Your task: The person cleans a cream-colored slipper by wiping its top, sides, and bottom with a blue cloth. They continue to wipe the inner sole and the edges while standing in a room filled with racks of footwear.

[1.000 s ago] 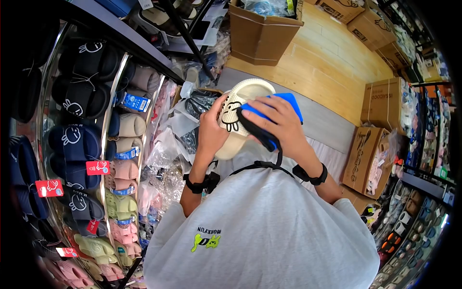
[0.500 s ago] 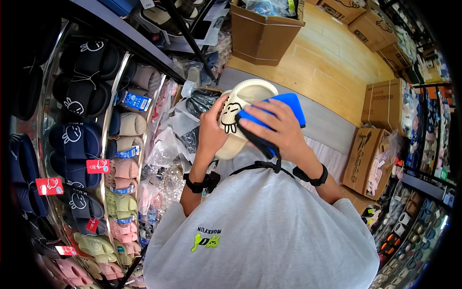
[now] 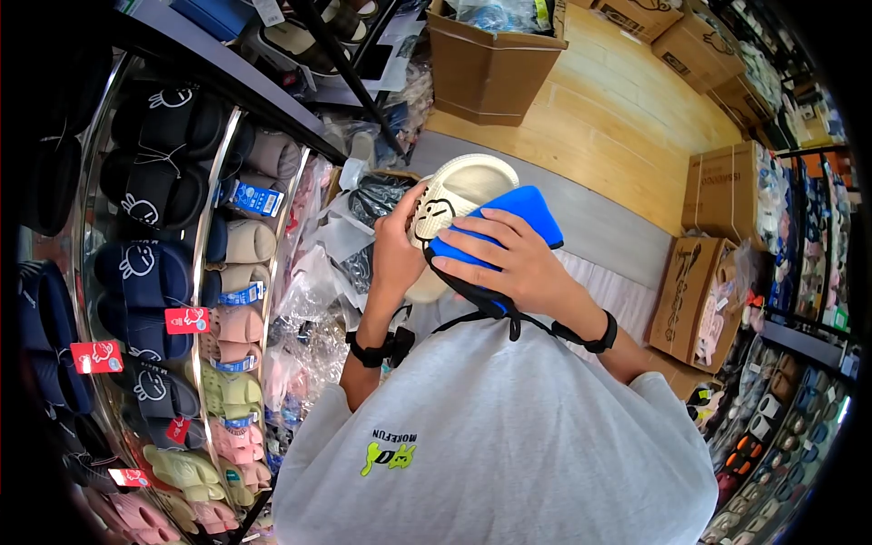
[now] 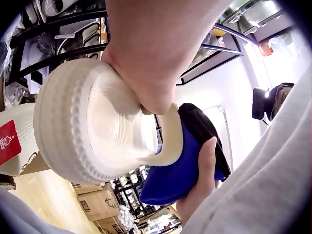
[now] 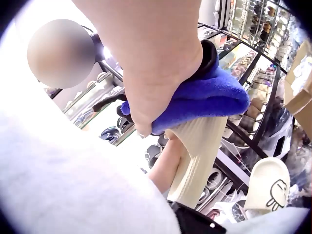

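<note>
In the head view, my left hand (image 3: 398, 250) grips a cream slipper (image 3: 472, 178) with a line-drawn face by its side. My right hand (image 3: 520, 263) lies over a folded blue cloth (image 3: 529, 211) with black backing, pressing it against the slipper's strap. From the left wrist, the slipper's ridged sole edge (image 4: 61, 122) is near, and the right thumb rests on the blue cloth (image 4: 170, 178). In the right wrist view, the fuzzy cloth (image 5: 214, 97) touches the slipper (image 5: 195, 158); the right fingertips are partly hidden. Another cream slipper (image 5: 267, 187) appears beyond.
Racks of slippers (image 3: 150, 272) stand at the left, with plastic-wrapped goods (image 3: 313, 309) beside them. An open carton (image 3: 490, 68) stands ahead on the wooden floor (image 3: 599, 118); more cartons (image 3: 690, 295) and stocked shelves line the right.
My right hand and the blue cloth have shifted left and slightly down across the slipper, covering more of its drawn face. My left hand keeps its grip in nearly the same place.
</note>
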`<state>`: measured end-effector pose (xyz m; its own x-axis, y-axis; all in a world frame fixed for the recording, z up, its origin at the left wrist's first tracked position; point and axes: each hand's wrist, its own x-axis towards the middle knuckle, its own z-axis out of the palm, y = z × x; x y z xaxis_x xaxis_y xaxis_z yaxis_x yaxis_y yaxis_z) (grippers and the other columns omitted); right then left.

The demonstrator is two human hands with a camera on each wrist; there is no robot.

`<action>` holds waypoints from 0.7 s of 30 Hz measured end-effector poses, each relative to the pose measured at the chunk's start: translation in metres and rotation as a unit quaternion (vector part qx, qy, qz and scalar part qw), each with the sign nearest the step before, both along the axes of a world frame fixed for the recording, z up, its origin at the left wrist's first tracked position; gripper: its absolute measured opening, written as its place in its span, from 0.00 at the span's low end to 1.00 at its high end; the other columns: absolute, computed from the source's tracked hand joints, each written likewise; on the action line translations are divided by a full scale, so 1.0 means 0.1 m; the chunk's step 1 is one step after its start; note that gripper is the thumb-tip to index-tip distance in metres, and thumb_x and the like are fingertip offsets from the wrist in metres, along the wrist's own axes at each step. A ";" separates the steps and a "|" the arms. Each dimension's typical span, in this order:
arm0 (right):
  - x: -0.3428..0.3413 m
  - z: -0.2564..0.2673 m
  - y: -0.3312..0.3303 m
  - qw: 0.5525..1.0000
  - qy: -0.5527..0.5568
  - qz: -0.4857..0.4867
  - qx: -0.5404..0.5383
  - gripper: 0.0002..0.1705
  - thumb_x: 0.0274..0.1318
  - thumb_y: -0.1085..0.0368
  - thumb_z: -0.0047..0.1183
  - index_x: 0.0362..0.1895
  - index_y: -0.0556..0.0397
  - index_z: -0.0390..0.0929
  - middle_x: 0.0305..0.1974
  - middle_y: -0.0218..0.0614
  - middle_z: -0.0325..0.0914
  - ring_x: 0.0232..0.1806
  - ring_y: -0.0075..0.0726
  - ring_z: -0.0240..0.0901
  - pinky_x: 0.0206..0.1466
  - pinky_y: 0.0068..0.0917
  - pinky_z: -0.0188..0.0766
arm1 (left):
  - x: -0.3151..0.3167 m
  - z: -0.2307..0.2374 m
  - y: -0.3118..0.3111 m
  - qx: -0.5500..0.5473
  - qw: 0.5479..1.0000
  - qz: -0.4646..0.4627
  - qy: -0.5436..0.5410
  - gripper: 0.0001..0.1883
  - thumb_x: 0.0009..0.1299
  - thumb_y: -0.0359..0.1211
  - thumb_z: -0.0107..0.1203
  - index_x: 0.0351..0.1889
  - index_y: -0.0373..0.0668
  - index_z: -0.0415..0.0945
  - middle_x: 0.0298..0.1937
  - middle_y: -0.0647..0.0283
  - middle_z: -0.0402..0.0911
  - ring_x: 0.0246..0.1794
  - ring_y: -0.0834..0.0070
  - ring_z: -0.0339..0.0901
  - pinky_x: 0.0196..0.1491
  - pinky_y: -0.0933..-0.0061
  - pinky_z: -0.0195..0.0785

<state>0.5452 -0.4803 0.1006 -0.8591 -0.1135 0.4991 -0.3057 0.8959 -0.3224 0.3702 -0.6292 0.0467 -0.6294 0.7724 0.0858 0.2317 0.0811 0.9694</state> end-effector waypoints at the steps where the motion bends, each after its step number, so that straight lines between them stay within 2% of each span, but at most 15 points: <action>1: 0.00 0.01 0.01 1.000 0.000 -0.001 0.000 0.32 0.62 0.55 0.68 0.71 0.35 0.83 0.72 0.32 0.80 0.74 0.48 0.75 0.78 0.53 0.69 | 0.01 0.02 0.00 -0.003 1.000 0.002 0.002 0.31 0.71 0.17 0.63 0.75 0.29 0.74 0.60 0.50 0.90 0.59 0.72 0.86 0.62 0.68 0.80; 3: 0.00 0.03 0.06 0.998 0.006 -0.044 -0.053 0.32 0.62 0.55 0.68 0.72 0.35 0.83 0.73 0.32 0.80 0.74 0.48 0.75 0.77 0.54 0.69 | 0.01 0.01 0.00 -0.009 1.000 0.005 0.007 0.32 0.70 0.17 0.64 0.75 0.29 0.75 0.60 0.51 0.91 0.59 0.72 0.86 0.62 0.68 0.80; 6: -0.01 0.03 0.09 0.994 0.016 -0.094 -0.057 0.33 0.62 0.53 0.69 0.72 0.35 0.83 0.73 0.32 0.80 0.74 0.48 0.76 0.77 0.54 0.69 | 0.02 0.09 0.02 -0.016 1.000 0.001 0.018 0.32 0.69 0.17 0.66 0.74 0.29 0.75 0.60 0.51 0.91 0.59 0.73 0.87 0.62 0.68 0.80; 7: -0.01 0.05 0.05 0.994 0.015 -0.091 -0.051 0.34 0.61 0.54 0.70 0.72 0.35 0.83 0.73 0.32 0.80 0.74 0.47 0.75 0.77 0.54 0.69 | 0.03 0.04 0.03 0.012 1.000 0.011 0.021 0.29 0.70 0.20 0.65 0.71 0.35 0.78 0.56 0.44 0.93 0.61 0.62 0.92 0.59 0.64 0.82; 10: -0.03 0.01 -0.06 0.998 0.028 -0.035 -0.046 0.33 0.61 0.53 0.69 0.72 0.34 0.83 0.73 0.33 0.79 0.74 0.47 0.75 0.77 0.54 0.69 | 0.01 0.05 0.06 0.011 1.000 -0.001 0.019 0.29 0.69 0.20 0.64 0.72 0.34 0.78 0.56 0.44 0.93 0.60 0.63 0.92 0.60 0.64 0.82; 11: 0.00 0.00 -0.02 1.000 0.011 -0.019 0.000 0.33 0.61 0.54 0.69 0.72 0.33 0.83 0.73 0.33 0.79 0.74 0.47 0.75 0.78 0.53 0.69 | 0.04 0.09 0.07 0.010 1.000 0.000 0.016 0.31 0.68 0.18 0.62 0.72 0.35 0.78 0.56 0.44 0.93 0.59 0.63 0.92 0.59 0.65 0.82; 14: 0.01 0.04 0.07 0.999 0.006 -0.035 -0.041 0.34 0.61 0.54 0.69 0.72 0.34 0.82 0.74 0.32 0.78 0.74 0.47 0.75 0.78 0.53 0.69 | 0.06 0.06 0.07 0.013 1.000 0.004 0.015 0.31 0.67 0.17 0.61 0.72 0.35 0.78 0.56 0.44 0.93 0.59 0.64 0.92 0.59 0.64 0.82; 18: 0.00 0.07 0.06 0.993 0.013 -0.097 -0.060 0.34 0.60 0.53 0.69 0.72 0.35 0.82 0.73 0.31 0.79 0.73 0.47 0.75 0.78 0.54 0.69 | 0.06 0.05 0.07 -0.006 0.999 0.001 0.041 0.30 0.68 0.21 0.64 0.71 0.35 0.78 0.56 0.43 0.92 0.58 0.58 0.93 0.58 0.61 0.82; 19: -0.01 0.07 0.01 0.994 0.016 -0.094 -0.055 0.34 0.61 0.56 0.69 0.72 0.36 0.82 0.73 0.31 0.79 0.73 0.47 0.75 0.78 0.54 0.69 | 0.06 0.04 0.07 0.004 0.998 -0.004 0.057 0.30 0.68 0.22 0.65 0.71 0.35 0.78 0.55 0.43 0.92 0.58 0.55 0.93 0.58 0.61 0.82; 21: 0.00 0.05 -0.08 0.996 0.015 -0.068 -0.059 0.33 0.60 0.56 0.72 0.71 0.35 0.84 0.73 0.32 0.80 0.73 0.48 0.76 0.78 0.54 0.69 | 0.05 0.01 0.08 0.013 0.998 -0.008 0.057 0.30 0.67 0.22 0.65 0.71 0.35 0.78 0.55 0.43 0.92 0.58 0.55 0.93 0.58 0.61 0.82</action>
